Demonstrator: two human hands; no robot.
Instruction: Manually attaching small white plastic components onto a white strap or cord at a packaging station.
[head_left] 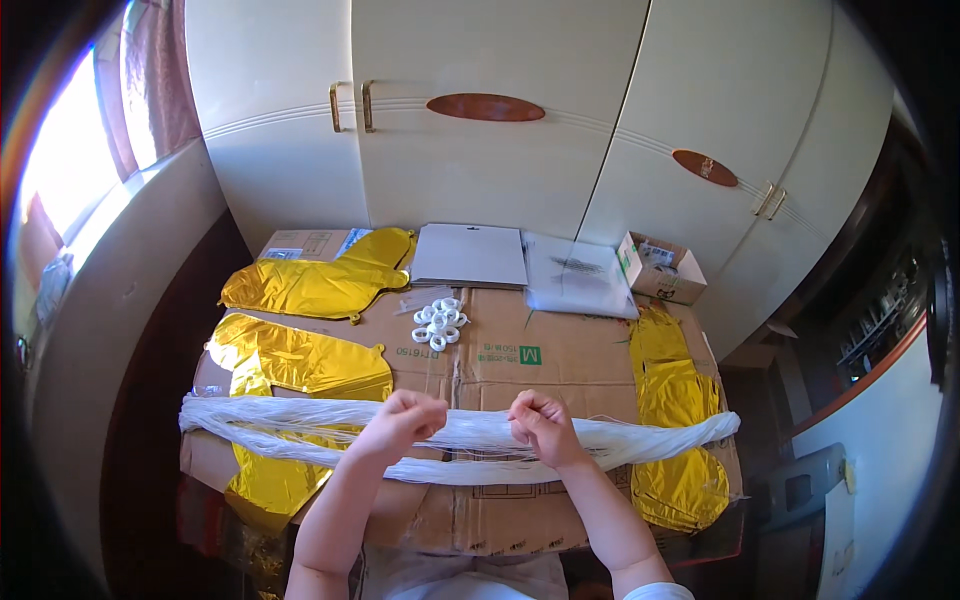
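A long hank of fine white thread [610, 440] stretches from left to right across a cardboard sheet [560, 370], its strands looped at both ends. Over its middle are my two hands, a short gap apart. My left hand [408, 420] is closed with the fingers curled toward the right. My right hand [543, 425] is closed too, thumb pressed against the bent fingers. Whatever lies within either grip is too small or hidden to make out. Beyond the hands sits a small heap of white tape rolls [438, 322].
Flat gold foil balloons lie at the far left [310, 287], near left [300, 355] and right [675, 400]. Along the back are a stack of pale cards [468, 256], clear plastic bags [575, 275] and a small open box [662, 270]. Cream cabinets [480, 170] stand behind.
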